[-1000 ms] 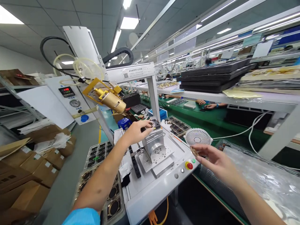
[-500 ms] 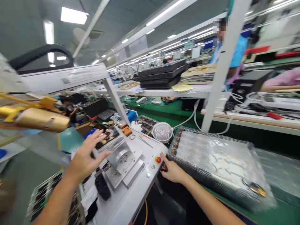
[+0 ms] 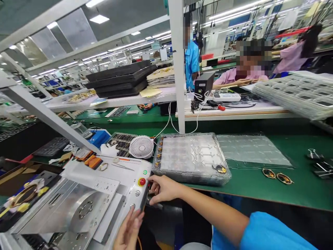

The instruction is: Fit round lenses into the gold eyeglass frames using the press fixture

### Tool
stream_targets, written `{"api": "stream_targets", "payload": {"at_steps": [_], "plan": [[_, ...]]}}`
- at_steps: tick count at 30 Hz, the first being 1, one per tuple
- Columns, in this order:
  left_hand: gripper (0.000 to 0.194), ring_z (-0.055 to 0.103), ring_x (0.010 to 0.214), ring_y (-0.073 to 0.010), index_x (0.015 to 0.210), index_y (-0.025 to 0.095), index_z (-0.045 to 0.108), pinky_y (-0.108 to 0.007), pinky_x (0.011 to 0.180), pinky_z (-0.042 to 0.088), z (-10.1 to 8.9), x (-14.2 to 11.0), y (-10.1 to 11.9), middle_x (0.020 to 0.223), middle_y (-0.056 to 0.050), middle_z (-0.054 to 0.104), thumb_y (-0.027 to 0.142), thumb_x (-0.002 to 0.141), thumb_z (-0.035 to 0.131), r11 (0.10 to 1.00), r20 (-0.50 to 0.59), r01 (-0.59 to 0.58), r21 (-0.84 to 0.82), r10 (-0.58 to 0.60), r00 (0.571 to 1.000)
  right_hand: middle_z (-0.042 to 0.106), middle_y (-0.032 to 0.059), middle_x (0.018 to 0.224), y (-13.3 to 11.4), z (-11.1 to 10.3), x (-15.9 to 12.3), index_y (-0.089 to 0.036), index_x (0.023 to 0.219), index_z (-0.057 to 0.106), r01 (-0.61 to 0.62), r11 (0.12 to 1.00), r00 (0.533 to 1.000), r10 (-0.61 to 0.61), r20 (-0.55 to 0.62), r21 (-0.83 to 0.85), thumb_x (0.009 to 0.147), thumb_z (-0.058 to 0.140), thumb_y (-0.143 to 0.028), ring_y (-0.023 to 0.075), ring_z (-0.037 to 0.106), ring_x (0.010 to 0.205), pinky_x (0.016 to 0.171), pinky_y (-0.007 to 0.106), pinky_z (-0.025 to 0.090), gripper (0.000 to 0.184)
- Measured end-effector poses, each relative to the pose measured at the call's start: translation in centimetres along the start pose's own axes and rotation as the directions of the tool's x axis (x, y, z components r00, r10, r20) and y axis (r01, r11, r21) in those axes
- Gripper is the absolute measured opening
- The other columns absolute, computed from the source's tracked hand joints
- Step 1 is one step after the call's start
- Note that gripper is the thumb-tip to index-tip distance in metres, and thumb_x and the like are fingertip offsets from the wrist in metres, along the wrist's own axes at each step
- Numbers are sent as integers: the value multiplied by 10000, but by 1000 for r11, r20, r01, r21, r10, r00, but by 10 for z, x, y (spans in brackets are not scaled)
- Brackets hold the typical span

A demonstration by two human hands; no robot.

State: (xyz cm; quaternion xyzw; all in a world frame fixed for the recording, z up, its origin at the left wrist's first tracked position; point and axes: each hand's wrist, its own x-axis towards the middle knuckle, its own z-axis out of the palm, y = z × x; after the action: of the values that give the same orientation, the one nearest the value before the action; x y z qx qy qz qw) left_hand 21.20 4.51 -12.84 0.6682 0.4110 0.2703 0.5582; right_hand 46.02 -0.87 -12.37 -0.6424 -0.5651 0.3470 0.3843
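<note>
My right hand (image 3: 166, 189) is at the edge of a white machine (image 3: 121, 180), beside its red emergency stop button (image 3: 142, 181). Its fingers curl around something dark at the machine's side that I cannot make out. Lower down, my left hand (image 3: 130, 227) has its fingers stretched out, with the tips at a silver button (image 3: 132, 206); whether they press it I cannot tell. A second silver button (image 3: 137, 193) and a green button (image 3: 145, 172) are on the same panel. To the left lies a metal plate fixture with a round disc (image 3: 85, 210).
A white fan (image 3: 141, 147) stands behind the machine. Right of it is a stack of clear plastic trays (image 3: 192, 156) with a lens piece (image 3: 221, 169) on top. Eyeglass frames (image 3: 277, 176) lie on the green table (image 3: 249, 189). Tweezers (image 3: 125, 165) rest on the machine. People sit and stand beyond the shelf.
My view has turned right. My left hand has moved from above the metal fixture to the button panel. My right index finger has come down from the panel's top button to beside the red one.
</note>
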Motion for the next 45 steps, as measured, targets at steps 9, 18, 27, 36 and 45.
{"api": "stream_targets", "payload": {"at_steps": [9,18,27,36,45], "plan": [[565,754,1119,-316,1139,537,731,-489,1040,601,71,-7,-23,1169,4,796,719,615,841,886,225,166,-434,-72,972,788,71,968,7,34,-66,-200,1232,679,235,911,945,-133,-298,340,434,992,-616,254,737,909,928,385,531,953],[553,792,860,-285,1111,361,796,-413,769,667,62,-6,-8,1111,-62,799,548,606,923,851,181,260,-456,-197,963,744,69,1025,-18,-122,-155,-201,1169,687,-461,809,850,284,-443,-366,914,710,-295,227,699,915,815,296,493,274],[543,780,996,-304,1063,195,788,-395,922,622,51,-22,-1,1040,-132,818,417,601,967,795,135,212,-568,-165,977,739,108,983,20,-186,-195,-156,971,725,-650,635,748,440,-497,-417,738,751,-92,278,689,888,686,280,442,243],[681,724,901,-201,1233,231,749,-301,818,574,41,-24,44,1387,-168,674,435,620,968,746,521,339,-574,13,853,661,69,962,-39,-121,-137,-202,837,769,202,940,935,-269,-233,-273,919,654,-143,167,661,823,741,271,526,153],[842,728,945,-207,1364,228,672,-285,838,546,28,-30,62,1009,-105,771,389,602,992,681,436,239,-693,131,890,679,113,1160,-57,-21,-63,-235,1193,739,458,851,874,-379,-303,258,1015,548,-170,188,729,893,754,312,631,269]]}}
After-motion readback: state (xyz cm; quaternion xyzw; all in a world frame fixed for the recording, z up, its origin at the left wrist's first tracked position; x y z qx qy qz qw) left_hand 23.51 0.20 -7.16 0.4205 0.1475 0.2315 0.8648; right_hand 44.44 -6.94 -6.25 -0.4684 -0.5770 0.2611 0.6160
